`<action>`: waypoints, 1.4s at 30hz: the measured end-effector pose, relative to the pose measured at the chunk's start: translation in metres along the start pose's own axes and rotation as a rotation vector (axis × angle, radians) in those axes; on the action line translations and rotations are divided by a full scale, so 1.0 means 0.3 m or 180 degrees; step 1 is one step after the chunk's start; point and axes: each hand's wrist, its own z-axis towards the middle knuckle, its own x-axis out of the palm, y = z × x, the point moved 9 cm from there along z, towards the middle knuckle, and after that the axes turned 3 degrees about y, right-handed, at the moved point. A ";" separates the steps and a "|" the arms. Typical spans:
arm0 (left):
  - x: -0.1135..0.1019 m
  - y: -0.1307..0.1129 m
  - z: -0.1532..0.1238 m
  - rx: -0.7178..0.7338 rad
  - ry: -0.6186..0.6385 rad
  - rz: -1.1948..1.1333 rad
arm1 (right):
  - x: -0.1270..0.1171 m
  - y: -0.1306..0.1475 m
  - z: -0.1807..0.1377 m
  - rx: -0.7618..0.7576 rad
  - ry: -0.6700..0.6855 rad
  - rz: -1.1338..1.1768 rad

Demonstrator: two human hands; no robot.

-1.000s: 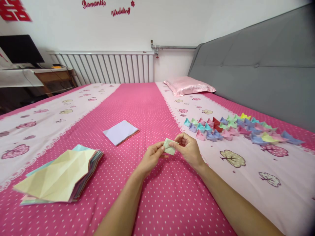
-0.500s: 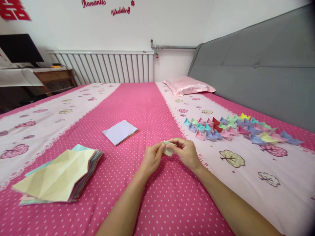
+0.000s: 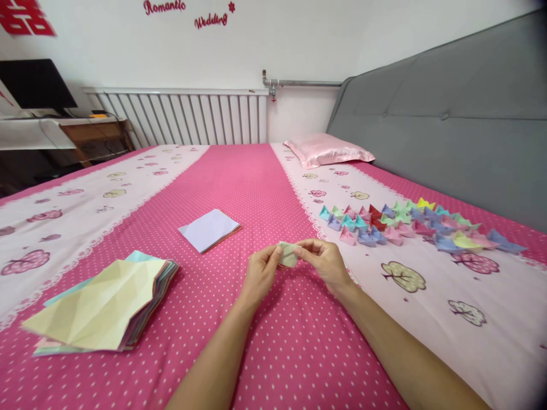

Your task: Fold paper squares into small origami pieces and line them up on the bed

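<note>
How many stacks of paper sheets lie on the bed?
2: a creased pastel stack at the near left, and a smaller flat stack with a white top sheet further back, near the middle.

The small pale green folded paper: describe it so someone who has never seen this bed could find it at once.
On the pink polka-dot bedspread, look just above its middle band, where the left hand and right hand meet. The small pale green folded paper is pinched between them, the only paper off the bed, unlike the row of finished paper boats.
</note>
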 end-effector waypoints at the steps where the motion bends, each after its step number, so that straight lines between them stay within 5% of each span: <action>1: 0.000 -0.001 -0.001 0.0002 -0.0001 -0.0027 | 0.001 0.000 -0.001 0.0022 0.0010 0.0015; 14: -0.013 0.013 0.001 -0.0061 -0.0029 0.0357 | 0.021 0.009 0.003 -0.0185 0.0288 -0.0261; 19: 0.038 0.006 -0.004 -0.0038 0.0442 0.0759 | 0.043 0.013 -0.002 -0.0314 0.0558 -0.0523; 29: 0.060 0.073 0.004 -0.0451 0.0446 -0.0710 | 0.061 0.029 -0.006 -0.0463 0.0781 -0.0711; 42: 0.030 0.059 0.005 -0.0319 0.0197 -0.0482 | 0.072 0.075 -0.021 -0.0701 0.0674 -0.1329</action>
